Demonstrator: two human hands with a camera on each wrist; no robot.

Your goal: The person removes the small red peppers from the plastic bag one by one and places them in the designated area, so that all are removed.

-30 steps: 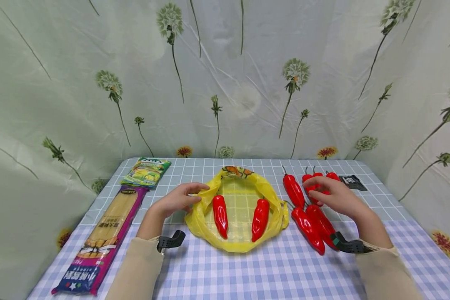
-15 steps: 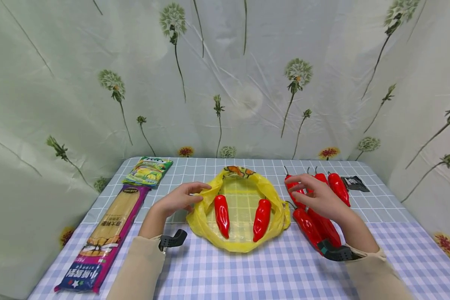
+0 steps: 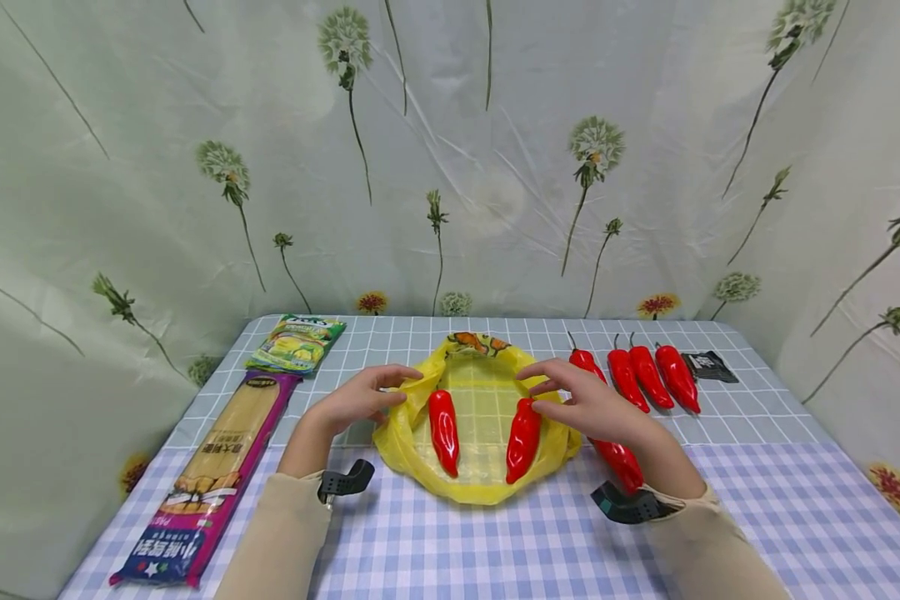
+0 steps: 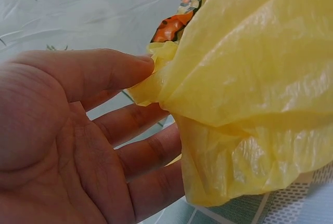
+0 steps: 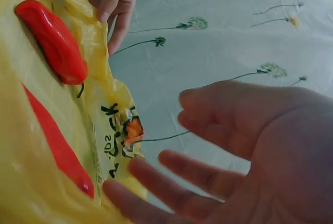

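Observation:
A yellow plastic bag (image 3: 476, 493) lies on the table with its mouth spread wide. Inside are two glossy red peppers, one on the left (image 3: 443, 435) and one on the right (image 3: 522, 446). My left hand (image 3: 356, 398) pinches the bag's left rim; in the left wrist view its thumb (image 4: 117, 68) presses the film against the fingers behind. Over the bag's right rim hovers my right hand (image 3: 588, 404), fingers apart and holding nothing. In the right wrist view its fingertips (image 5: 117, 190) are near the bag's printed edge; whether they touch it I cannot tell.
Several more red peppers (image 3: 651, 377) lie right of the bag, some partly hidden by my right arm. Behind them is a small black packet (image 3: 710, 367). On the left are a long pasta packet (image 3: 213, 467) and a green-yellow snack packet (image 3: 297, 343).
My right hand has moved left, from above the loose peppers to the bag's right rim. The left hand keeps its hold on the bag, and the two peppers inside stay put.

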